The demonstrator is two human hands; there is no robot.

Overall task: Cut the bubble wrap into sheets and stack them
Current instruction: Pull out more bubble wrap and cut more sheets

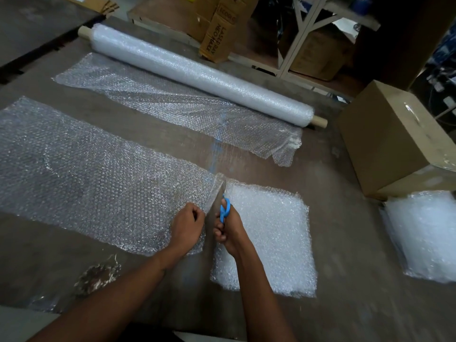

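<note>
A long strip of bubble wrap (pixel 93 174) lies flat across the left of the brown table (pixel 345 243). My left hand (pixel 186 227) pinches its right edge beside the cut line. My right hand (pixel 228 229) grips blue-handled scissors (pixel 224 206), whose blades point away from me into the wrap near its far edge. Right of the scissors lies a white stack of cut sheets (pixel 269 238). A second stack (pixel 424 235) sits at the table's right edge. The big roll (pixel 197 72) lies at the back, with a loose length (pixel 172 99) unrolled in front of it.
A closed cardboard box (pixel 392 139) stands on the right by the second stack. Beyond the table are cartons (pixel 219 30) and a white metal rack (pixel 303 23). A crumpled scrap of wrap (pixel 98 277) lies near the front left.
</note>
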